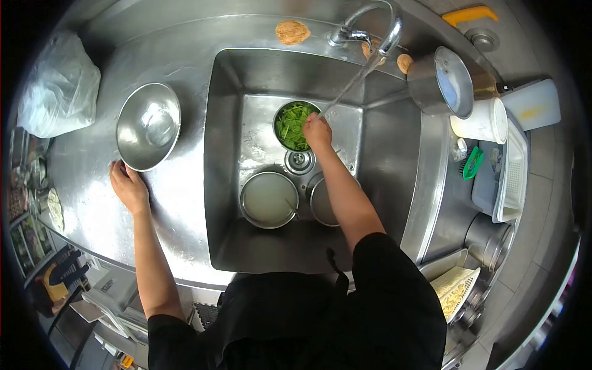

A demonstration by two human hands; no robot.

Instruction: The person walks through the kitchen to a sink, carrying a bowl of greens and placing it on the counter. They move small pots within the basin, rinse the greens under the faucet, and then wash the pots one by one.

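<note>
- Stainless-steel sink basin point(394, 160), seen from above; curved tap point(390, 34) runs water.
- Small round steel pot of green leaves point(290, 126) stands in the basin, under the stream.
- Right hand point(317, 131) rests at its rim; I cannot tell its grip.
- Left hand point(128, 185) lies flat, open, beside empty steel bowl point(148, 126).
- I judge the leaves limp and the pot wet-slick: hold the rim.

Small round steel pot point(276, 121), upright, full of green leaves point(290, 127), at the back of the sink point(225, 160). Shiny steel bowl point(148, 126), empty, left of the sink.

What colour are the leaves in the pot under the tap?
Bright green leaves, best seen in the head view.
</note>
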